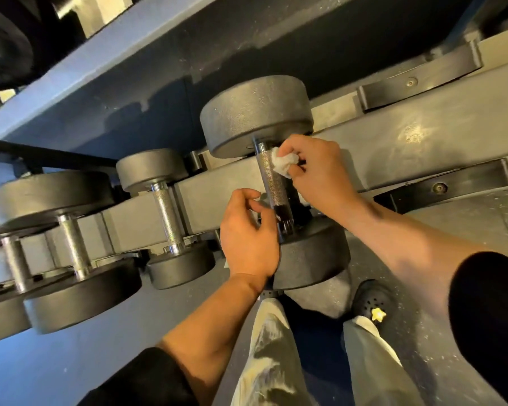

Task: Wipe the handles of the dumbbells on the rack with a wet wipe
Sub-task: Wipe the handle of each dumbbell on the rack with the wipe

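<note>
Setting: gym floor point(440, 235), grey and speckled, with a blue-grey dumbbell rack point(364, 142) running across the view.
Rack load: black round-head dumbbells sit in a row on the lower tier; two empty black cradles point(458, 180) lie to the right.
Target dumbbell: the rightmost dumbbell point(255, 112) sits on the rack, its knurled metal handle point(272, 177) running between the far head and the near head.
Wipe: a crumpled white wet wipe point(285, 162) is pressed against the upper right side of that handle.
Right hand: your right hand point(320, 171) pinches the wipe, fingers curled round it, grip closed on the wipe.
Left hand: your left hand point(248, 235) is at the lower end of the handle, fingers curled beside it; whether they actually touch or hold the bar, cannot tell.
Neighbour: a smaller dumbbell point(167, 212) sits just left of the target, larger ones further left.
Below: your light trousers point(270, 347) and a dark shoe with a yellow star charm point(377, 313) show near the floor.
</note>
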`<state>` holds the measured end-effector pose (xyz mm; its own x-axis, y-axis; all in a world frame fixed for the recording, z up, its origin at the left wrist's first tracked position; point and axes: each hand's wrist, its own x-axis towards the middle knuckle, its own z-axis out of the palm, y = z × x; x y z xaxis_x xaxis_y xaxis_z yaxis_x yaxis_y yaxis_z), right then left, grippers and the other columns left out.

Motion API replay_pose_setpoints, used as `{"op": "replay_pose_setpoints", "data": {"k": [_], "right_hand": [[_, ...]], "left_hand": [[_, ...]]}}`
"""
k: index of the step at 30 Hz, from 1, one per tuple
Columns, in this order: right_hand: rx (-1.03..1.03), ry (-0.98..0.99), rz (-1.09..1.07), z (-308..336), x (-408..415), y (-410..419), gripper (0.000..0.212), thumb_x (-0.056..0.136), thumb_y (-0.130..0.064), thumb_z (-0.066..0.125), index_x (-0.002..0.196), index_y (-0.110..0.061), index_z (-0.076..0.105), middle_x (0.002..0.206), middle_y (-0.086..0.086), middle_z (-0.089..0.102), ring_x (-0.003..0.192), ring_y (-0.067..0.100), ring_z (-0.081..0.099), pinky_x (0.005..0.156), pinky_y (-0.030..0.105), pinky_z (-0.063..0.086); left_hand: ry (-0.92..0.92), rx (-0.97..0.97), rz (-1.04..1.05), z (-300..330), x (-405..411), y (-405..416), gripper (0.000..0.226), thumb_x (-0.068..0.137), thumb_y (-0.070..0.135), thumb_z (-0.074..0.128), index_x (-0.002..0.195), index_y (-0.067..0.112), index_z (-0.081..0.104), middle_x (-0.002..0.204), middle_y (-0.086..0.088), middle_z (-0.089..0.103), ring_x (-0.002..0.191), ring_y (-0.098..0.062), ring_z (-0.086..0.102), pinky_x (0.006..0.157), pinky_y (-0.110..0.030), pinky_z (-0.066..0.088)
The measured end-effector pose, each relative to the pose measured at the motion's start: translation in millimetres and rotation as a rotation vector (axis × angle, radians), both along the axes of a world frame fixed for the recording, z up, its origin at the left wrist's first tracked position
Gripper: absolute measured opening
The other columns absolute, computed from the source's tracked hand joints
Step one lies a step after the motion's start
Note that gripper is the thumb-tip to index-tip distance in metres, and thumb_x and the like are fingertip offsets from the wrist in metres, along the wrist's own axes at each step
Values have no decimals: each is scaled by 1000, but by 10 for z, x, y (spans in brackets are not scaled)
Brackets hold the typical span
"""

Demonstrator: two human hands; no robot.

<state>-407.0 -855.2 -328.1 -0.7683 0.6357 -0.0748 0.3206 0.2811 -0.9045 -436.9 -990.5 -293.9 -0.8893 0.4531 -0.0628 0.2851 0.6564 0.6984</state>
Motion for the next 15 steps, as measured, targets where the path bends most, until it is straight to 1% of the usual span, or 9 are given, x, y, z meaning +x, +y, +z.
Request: {"op": "replay_pose_setpoints", "data": {"k": [1, 4, 6, 8, 10, 11, 12, 13, 15], "right_hand": [[-14, 12, 11, -7, 50, -20, 25, 79, 3, 62, 94, -17, 66, 94, 3, 67, 86, 15, 62, 71, 33, 55], [-72, 3, 104, -20, 207, -61, 23, 76, 9, 63, 90, -9, 68, 89, 3, 67, 81, 12, 60, 71, 26, 54], [-122, -26, 166, -24, 297, -80, 23, 76, 9, 63, 89, -10, 68, 85, -3, 63, 78, 10, 59, 68, 19, 52], [-168, -64, 214, -32, 347, -78, 23, 78, 7, 64, 89, -12, 69, 83, -7, 60, 78, 9, 58, 67, 16, 50], [-187, -114, 272, -40, 368, -55, 24, 79, 6, 64, 92, -13, 69, 88, -6, 60, 82, 9, 57, 68, 16, 49], [-188, -125, 300, -42, 375, -33, 24, 79, 6, 63, 93, -13, 69, 90, -4, 59, 82, 8, 56, 67, 12, 47], [-186, -123, 312, -49, 377, -7, 25, 80, 7, 62, 94, -13, 68, 90, -3, 59, 81, 8, 55, 64, 7, 45], [-180, -110, 296, -53, 376, 25, 24, 81, 7, 59, 94, -12, 67, 88, -2, 59, 79, 8, 55, 61, 5, 44], [-115, -90, 188, -79, 340, 95, 22, 82, 6, 56, 95, -10, 64, 87, 2, 58, 79, 13, 55, 59, 5, 39]], "left_hand": [[-1, -4, -2, 2, -3, 2, 13, 82, 25, 43, 91, 21, 53, 67, 8, 49, 54, -6, 43, 53, -14, 35], [-2, -18, 6, 3, -8, 0, 14, 83, 26, 43, 91, 21, 53, 66, 8, 49, 54, -6, 44, 53, -17, 36], [-10, -21, 13, 5, -8, 2, 15, 82, 26, 44, 90, 20, 54, 65, 8, 49, 54, -7, 44, 53, -19, 37], [-19, -23, 12, 10, -4, 5, 14, 81, 25, 45, 89, 19, 55, 63, 8, 48, 53, -7, 43, 52, -19, 36], [-20, -31, 4, 11, -5, 2, 13, 81, 24, 45, 88, 18, 55, 62, 9, 46, 52, -7, 41, 52, -20, 36], [-20, -36, -1, 9, -8, 3, 13, 82, 24, 45, 88, 18, 55, 62, 9, 46, 53, -7, 41, 53, -22, 37], [-22, -42, -6, 9, -11, 1, 13, 82, 24, 45, 89, 18, 55, 62, 9, 46, 53, -7, 40, 53, -23, 37], [-23, -46, -10, 13, -13, 2, 14, 82, 25, 45, 89, 17, 55, 63, 9, 46, 53, -7, 40, 54, -24, 37], [-22, -55, -10, 32, -15, 8, 15, 81, 26, 45, 89, 17, 55, 63, 9, 46, 52, -7, 40, 53, -22, 37]]}}
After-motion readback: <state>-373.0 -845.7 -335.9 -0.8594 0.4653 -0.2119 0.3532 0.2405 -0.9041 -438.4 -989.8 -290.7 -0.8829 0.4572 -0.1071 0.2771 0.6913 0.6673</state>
